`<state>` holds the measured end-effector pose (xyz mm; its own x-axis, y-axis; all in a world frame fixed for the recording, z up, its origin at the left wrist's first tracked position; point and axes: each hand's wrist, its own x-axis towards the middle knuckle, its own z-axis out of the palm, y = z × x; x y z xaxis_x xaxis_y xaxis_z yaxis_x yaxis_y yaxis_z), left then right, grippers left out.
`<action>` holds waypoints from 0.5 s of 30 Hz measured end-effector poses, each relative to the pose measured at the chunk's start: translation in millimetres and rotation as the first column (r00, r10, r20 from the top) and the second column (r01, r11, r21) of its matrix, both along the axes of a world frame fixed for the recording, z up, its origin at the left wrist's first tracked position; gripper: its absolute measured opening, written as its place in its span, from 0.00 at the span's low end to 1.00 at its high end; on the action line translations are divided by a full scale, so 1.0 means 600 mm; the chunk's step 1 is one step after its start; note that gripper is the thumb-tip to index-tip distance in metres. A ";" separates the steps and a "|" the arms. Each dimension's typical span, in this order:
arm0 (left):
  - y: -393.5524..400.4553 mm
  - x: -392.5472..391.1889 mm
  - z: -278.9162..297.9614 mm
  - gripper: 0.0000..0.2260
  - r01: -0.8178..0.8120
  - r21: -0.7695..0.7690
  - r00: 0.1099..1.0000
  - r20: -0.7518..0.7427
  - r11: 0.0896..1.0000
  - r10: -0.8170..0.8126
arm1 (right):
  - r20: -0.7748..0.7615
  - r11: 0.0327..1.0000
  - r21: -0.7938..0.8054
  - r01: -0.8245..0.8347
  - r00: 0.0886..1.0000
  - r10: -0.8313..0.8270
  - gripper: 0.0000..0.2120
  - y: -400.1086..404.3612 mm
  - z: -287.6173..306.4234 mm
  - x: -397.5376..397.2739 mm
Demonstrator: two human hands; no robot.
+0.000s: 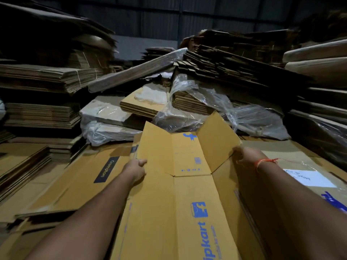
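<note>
Grips clamped: left hand (136,168), right hand (244,154) on flaps (216,139) of yellow-brown cardboard box (187,194).
Box's far flaps up, body flat; opening looks barely begun.

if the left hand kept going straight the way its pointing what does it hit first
The left hand grips the carton at its raised left flap, so it meets that flap first. Beyond it probably lies the crumpled clear plastic, though depth is unclear.

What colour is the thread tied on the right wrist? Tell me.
Orange; the thread shows best in the head view, behind the right hand.
</note>
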<state>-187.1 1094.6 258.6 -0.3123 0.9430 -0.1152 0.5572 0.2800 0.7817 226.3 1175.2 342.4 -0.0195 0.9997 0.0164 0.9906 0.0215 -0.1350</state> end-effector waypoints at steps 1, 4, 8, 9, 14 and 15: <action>0.003 -0.003 -0.005 0.26 0.024 -0.005 0.994 -0.107 1.000 -0.024 | 0.076 1.000 0.016 -0.008 0.997 0.007 0.28 -0.005 -0.007 0.003; 0.006 -0.012 -0.033 0.29 0.084 -0.072 0.945 -0.309 0.994 -0.103 | 0.172 0.998 0.050 0.037 0.984 -0.045 0.28 -0.019 -0.050 0.026; 0.004 -0.015 -0.086 0.35 0.083 -0.196 0.922 -0.357 0.977 -0.150 | 0.111 0.988 -0.098 0.121 0.988 -0.110 0.32 -0.026 -0.159 0.052; 0.002 -0.012 -0.099 0.36 0.091 -0.232 0.919 -0.355 0.968 -0.172 | 0.102 0.982 -0.136 0.130 0.988 -0.116 0.33 -0.028 -0.185 0.054; 0.002 0.007 -0.130 0.35 0.092 -0.274 0.911 -0.364 0.957 -0.192 | 0.063 0.979 -0.119 0.164 0.985 -0.158 0.34 -0.037 -0.221 0.054; 0.002 0.008 -0.126 0.35 0.091 -0.277 0.913 -0.361 0.957 -0.192 | 0.065 0.978 -0.133 0.161 0.986 -0.154 0.34 -0.037 -0.216 0.053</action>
<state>-182.3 1096.0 182.8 -0.2446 0.9365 -0.2511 0.8455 0.3328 0.4176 258.3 1153.1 212.5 0.1414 0.9829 -0.1175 0.9860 -0.1505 -0.0724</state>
